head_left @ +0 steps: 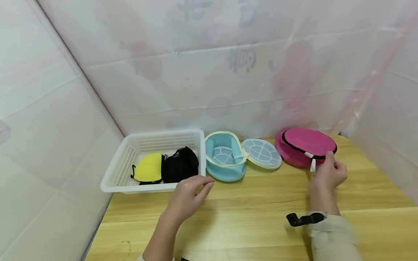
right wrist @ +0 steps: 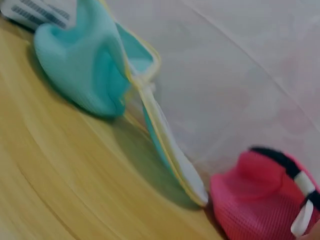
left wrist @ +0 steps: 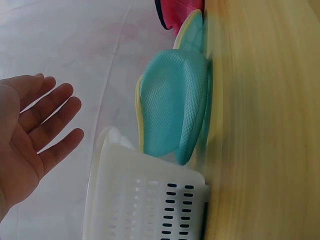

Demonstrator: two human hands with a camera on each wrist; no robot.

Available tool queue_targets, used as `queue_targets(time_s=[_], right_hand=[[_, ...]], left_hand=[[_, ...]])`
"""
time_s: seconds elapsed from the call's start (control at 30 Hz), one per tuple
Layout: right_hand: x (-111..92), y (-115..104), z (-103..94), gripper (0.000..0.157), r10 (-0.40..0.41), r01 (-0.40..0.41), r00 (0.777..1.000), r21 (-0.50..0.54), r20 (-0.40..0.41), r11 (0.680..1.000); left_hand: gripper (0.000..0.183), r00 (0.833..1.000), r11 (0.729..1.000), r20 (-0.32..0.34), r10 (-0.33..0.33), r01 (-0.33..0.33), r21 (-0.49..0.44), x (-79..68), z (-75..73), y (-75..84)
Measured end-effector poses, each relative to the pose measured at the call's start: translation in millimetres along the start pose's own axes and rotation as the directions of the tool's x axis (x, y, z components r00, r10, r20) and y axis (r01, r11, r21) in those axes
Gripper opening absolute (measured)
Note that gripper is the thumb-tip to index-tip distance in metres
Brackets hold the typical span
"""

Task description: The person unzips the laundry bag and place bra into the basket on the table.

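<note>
A pink mesh laundry bag [head_left: 307, 143] with black zip edging stands at the right by the wall. At the front right of its round lid, my right hand [head_left: 328, 174] pinches the edge, beside a white tab [head_left: 312, 165]. A blue mesh laundry bag [head_left: 225, 170] stands unzipped, its lid [head_left: 262, 153] laid out to the right. My left hand [head_left: 191, 195] hovers by the front right corner of a white basket [head_left: 112, 177]; in the left wrist view its fingers are loosely extended and hold nothing. A yellow bra [head_left: 148, 168] and black bra [head_left: 179, 166] lie in the basket.
Behind the basket and bags hangs a pale printed cloth wall [head_left: 196, 79], with side panels at left and right. The wooden table [head_left: 248, 221] runs forward beneath both arms. A black strap mount [head_left: 305, 219] sits on the right wrist.
</note>
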State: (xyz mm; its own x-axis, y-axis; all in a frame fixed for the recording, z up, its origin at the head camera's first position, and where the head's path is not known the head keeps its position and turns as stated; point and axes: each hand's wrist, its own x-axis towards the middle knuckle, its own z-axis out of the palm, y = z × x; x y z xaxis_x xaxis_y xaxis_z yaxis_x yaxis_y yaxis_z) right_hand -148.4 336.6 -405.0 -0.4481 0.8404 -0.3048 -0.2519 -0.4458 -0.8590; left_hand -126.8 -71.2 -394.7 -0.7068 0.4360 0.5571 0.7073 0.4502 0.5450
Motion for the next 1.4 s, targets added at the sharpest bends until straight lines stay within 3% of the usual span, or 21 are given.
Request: queue_targets(time_s=[0.07,0.17,0.23,0.37,0.57,0.7,0.83,1.03,1.17,1.27,1.4], right_hand=[[11,0,-3.8,0.041,0.081,-0.079,0.996,-0.071,0.027,0.994],[23,5,-9.2,0.04,0.18,-0.158,0.981,-0.243,0.071,0.957],[27,9,-11.0,0.032,0.204,-0.171,0.973,-0.257,0.106,0.951],[28,10,-13.0,0.021,0.234,-0.21,0.963,-0.176,0.13,0.962],[22,2,-28.4,0.022,0.183,-0.18,0.981,-0.047,0.065,0.983],[12,1,-41.5,0.021,0.186,-0.187,0.98,0.002,0.065,0.982],[-7,5,-51.2,0.026,0.257,-0.259,0.962,0.009,0.095,0.966],[-38,-1,-65.0,0.029,0.365,-0.38,0.916,0.067,0.165,0.923],[-55,-7,-82.6,0.024,0.376,-0.413,0.879,0.074,0.294,0.908],[-68,-3,-100.6,0.018,0.389,-0.446,0.809,0.029,0.441,0.894],[-88,9,-116.3,0.031,0.367,-0.447,0.701,-0.024,0.612,0.894]], left_hand=[[0.01,1.0,1.0,0.012,-0.004,0.004,-0.003,-1.2,2.3,0.5],[0.009,1.0,1.0,0.028,-0.006,0.006,0.005,-2.6,5.2,1.2],[0.009,0.999,1.0,0.039,-0.012,0.012,0.004,-3.5,6.2,1.8],[0.01,0.998,1.0,0.05,-0.028,0.027,0.009,-4.7,6.1,1.7],[0.012,0.996,0.998,0.075,-0.053,0.051,0.03,-5.2,6.9,2.5],[0.013,0.992,0.997,0.102,-0.069,0.066,0.03,-5.6,6.6,3.6],[0.013,0.988,0.996,0.13,-0.089,0.087,0.02,-5.7,6.3,4.3],[0.016,0.976,0.992,0.179,-0.123,0.119,0.029,-6.4,5.8,4.5],[0.018,0.965,0.989,0.22,-0.146,0.139,0.045,-7.7,4.9,5.9],[0.019,0.957,0.988,0.244,-0.154,0.146,0.051,-8.0,4.5,7.0],[0.019,0.955,0.99,0.258,-0.144,0.137,0.045,-7.6,4.8,8.7]])
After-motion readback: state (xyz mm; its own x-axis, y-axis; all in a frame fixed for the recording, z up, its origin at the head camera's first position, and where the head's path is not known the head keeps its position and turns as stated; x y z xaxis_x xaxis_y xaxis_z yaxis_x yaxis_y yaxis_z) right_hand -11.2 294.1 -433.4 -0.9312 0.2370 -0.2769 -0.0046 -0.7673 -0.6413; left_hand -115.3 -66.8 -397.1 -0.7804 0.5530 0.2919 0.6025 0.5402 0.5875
